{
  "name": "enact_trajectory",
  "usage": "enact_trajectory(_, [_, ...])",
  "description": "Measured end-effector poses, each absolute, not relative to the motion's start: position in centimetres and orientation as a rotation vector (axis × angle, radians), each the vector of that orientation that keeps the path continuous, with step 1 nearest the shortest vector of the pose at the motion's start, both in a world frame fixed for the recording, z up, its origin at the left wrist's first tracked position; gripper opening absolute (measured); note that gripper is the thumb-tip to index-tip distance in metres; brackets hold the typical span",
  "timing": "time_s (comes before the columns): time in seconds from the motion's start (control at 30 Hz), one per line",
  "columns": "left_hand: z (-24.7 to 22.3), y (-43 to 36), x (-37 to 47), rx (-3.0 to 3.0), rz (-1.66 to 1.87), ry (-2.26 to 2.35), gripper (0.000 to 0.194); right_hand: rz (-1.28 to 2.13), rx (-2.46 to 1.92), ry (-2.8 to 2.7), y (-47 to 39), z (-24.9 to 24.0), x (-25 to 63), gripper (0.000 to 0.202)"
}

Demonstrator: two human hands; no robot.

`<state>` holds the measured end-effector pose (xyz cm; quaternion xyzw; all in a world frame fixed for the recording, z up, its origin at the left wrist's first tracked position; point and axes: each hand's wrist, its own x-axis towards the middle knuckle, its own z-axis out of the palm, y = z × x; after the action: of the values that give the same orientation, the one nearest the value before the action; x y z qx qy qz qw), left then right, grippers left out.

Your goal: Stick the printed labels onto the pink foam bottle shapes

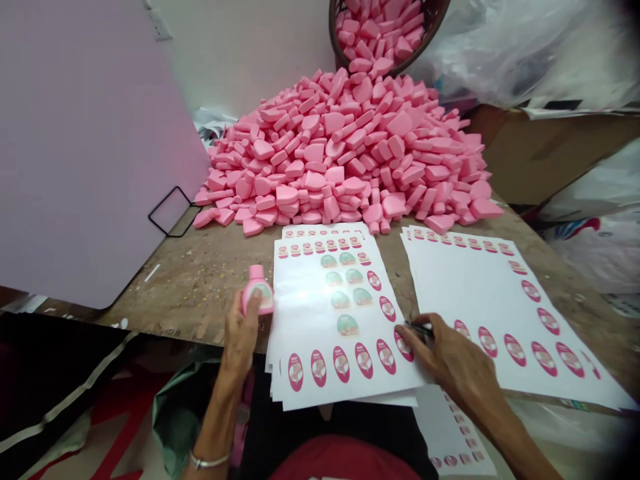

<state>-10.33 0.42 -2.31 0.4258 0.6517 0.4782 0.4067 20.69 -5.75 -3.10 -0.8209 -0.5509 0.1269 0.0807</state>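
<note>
A small pink bottle (258,293) with a green and white label on its front stands upright in my left hand (243,328), whose thumb lies on the label. Left of centre on the table is a stack of white sticker sheets (305,300), bearing green labels in the middle and pink oval ones along the edges. My right hand (445,347) rests over the lower right corner of this stack, its fingers closed around a thin dark tool (420,329). The tool's exact shape is partly hidden by the fingers.
A large heap of pink bottles (340,153) covers the back of the table (195,273), below a tipped brown basket (436,33). More sticker sheets (465,280) lie at the right. A pale panel (95,147) stands left, beside a black wire frame (170,235).
</note>
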Motion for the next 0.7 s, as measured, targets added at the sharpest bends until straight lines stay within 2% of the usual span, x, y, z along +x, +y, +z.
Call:
enact_trajectory(0.07, [-3.8, 2.5, -12.8, 1.350, 1.149, 1.896, 0.042, 0.366, -2.486, -1.729, -7.3, -3.3, 20.3, 0.042])
enact_trajectory(0.17, [-5.6, 5.0, -14.6, 1.711, 1.070, 2.014, 0.042, 0.194, -2.459, -1.792, -8.7, -4.0, 19.4, 0.041])
enact_trajectory(0.27, [-6.3, 6.5, -14.8, 1.800, 1.069, 2.029, 0.045, 0.070, -2.364, -1.841, -9.4, -4.7, 19.3, 0.038])
enact_trajectory(0.37, [-5.8, 6.9, -14.3, 1.846, 1.086, 2.233, 0.060, 0.055, -2.247, -1.889, -10.1, -5.4, 19.8, 0.034])
enact_trajectory(0.47, [-4.8, 5.9, -13.3, 1.928, 1.140, 2.379, 0.062, 0.166, -2.222, -1.929, -10.5, -5.4, 20.4, 0.033])
enact_trajectory(0.57, [-4.7, 4.2, -11.3, 2.040, 1.177, 2.086, 0.048, 0.461, -2.266, -1.971, -9.5, -4.0, 21.2, 0.033])
enact_trajectory(0.7, [-6.8, 3.8, -8.1, 1.944, 0.968, 1.871, 0.055, 0.611, -2.361, -1.871, -4.4, -0.8, 23.0, 0.036])
